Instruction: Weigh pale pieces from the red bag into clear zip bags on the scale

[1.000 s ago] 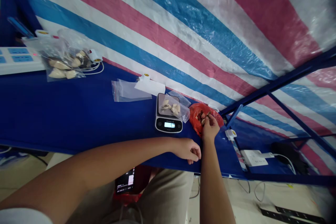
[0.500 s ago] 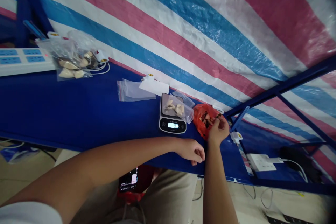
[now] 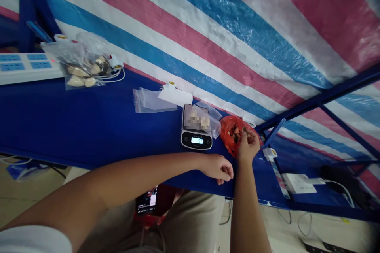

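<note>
My right hand is at the mouth of a red plastic bag, fingertips pinched on a small brown piece. Inside the bag lie dark and reddish-brown chunks. My left hand lies near the table's front edge with its fingers curled in; nothing shows in it. Just left of the red bag stands a small digital scale with a lit display. On its plate rests a clear zip bag holding pale pieces, partly blurred.
Left of the scale lie flat clear zip bags and a white paper. Filled clear bags sit beside a power strip at far left. A phone is at my lap. Blue frame bars slant at right.
The view shifts slightly. My right hand stays at the red bag with fingers pinched, tilting a little. My left hand keeps its place; the scale and bags have not moved.
</note>
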Motion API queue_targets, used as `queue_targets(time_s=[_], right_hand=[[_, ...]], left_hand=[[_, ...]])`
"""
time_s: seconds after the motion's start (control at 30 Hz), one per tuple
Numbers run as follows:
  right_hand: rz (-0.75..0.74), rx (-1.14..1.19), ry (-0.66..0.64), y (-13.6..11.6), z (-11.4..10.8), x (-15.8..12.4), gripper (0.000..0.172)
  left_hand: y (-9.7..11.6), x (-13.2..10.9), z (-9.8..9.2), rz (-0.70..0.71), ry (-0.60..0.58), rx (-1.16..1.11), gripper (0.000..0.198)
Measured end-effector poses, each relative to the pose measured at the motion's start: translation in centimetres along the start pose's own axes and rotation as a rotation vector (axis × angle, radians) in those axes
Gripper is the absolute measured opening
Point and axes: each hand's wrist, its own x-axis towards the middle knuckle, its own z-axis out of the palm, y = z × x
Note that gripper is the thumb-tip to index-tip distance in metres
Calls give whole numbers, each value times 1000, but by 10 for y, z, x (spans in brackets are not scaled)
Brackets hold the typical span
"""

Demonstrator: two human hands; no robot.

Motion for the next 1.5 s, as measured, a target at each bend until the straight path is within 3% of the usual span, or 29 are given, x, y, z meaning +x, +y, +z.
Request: queue_targets(time_s=[0.1, 0.2, 0.33, 0.43, 0.7, 1.03, 1.5], right_hand=[[90, 131, -81, -9, -2, -3, 33], [259, 280, -319, -19, -7, -7, 35], [405, 240, -617, -27, -9, -17, 37], [410, 199, -692, -28, -7, -22, 37], [416, 171, -699, -25, -11, -20, 31], [490, 163, -740, -25, -11, -20, 34], [537, 168, -793, -30, -15, -19, 38]], left_hand=[[-1, 3, -1, 50, 161, -112, 13], [3, 3, -8, 129, 399, -201, 35], [16, -5, -20, 212, 609, -88, 45], [24, -11, -24, 154, 692, 12, 42], [18, -11, -27, 176, 694, 86, 30], [29, -19, -29, 62, 742, 314, 33], [28, -19, -32, 89, 683, 347, 36]])
